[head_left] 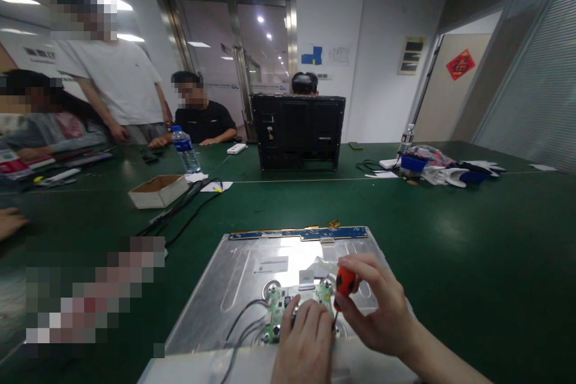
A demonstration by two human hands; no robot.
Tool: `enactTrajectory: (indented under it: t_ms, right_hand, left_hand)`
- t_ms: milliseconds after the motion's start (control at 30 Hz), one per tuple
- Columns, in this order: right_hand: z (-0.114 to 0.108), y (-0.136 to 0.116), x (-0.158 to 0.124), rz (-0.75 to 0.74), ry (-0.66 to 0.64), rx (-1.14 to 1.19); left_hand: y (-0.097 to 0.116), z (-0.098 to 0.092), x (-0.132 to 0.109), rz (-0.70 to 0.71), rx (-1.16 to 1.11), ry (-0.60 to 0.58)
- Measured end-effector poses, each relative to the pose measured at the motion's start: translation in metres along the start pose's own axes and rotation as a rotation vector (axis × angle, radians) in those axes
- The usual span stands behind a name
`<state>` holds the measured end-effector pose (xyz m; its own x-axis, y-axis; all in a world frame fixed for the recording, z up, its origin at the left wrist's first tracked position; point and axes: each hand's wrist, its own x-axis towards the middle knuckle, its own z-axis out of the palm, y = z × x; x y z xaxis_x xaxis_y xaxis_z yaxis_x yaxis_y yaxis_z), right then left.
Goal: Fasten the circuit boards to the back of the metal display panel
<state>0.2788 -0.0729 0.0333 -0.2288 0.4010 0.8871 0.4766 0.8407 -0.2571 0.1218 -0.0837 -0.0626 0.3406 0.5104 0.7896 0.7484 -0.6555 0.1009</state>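
My right hand (382, 309) grips a small screwdriver (345, 283) with an orange-red and black handle, pinched between thumb and fingertips. Its thin shaft points down at the right edge of a green circuit board (275, 313); the tip is hidden by my other hand. My left hand (306, 336) lies over the board, fingers forward and resting on it; its thumb cannot be made out. The board sits on a flat silver metal panel (234, 276), which has a blue circuit strip (265, 234) along its far edge. Dark cables (245, 319) run from the board's left side.
On the green table (472, 252) stand a black display frame (297, 132), an open cardboard box (157, 192) and a water bottle (185, 150). Black cables (191, 204) lie to the left. Bags and blue bins (414, 163) are at right. Several people are around the table.
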Motion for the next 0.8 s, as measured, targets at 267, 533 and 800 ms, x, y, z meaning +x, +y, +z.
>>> enactTrajectory:
  t_ms: [267,533,800]
  right_hand:
    - [0.000,0.002,-0.001,0.005,0.002,0.028]
    - [0.005,0.005,-0.006,0.032,0.034,0.039]
    - [0.006,0.006,-0.002,0.000,0.037,0.066]
  left_hand:
    - [0.002,-0.011,0.002,-0.001,0.019,-0.140]
    - [0.001,-0.002,-0.001,-0.019,-0.003,-0.080]
    - [0.001,-0.004,-0.002,-0.025,-0.005,-0.105]
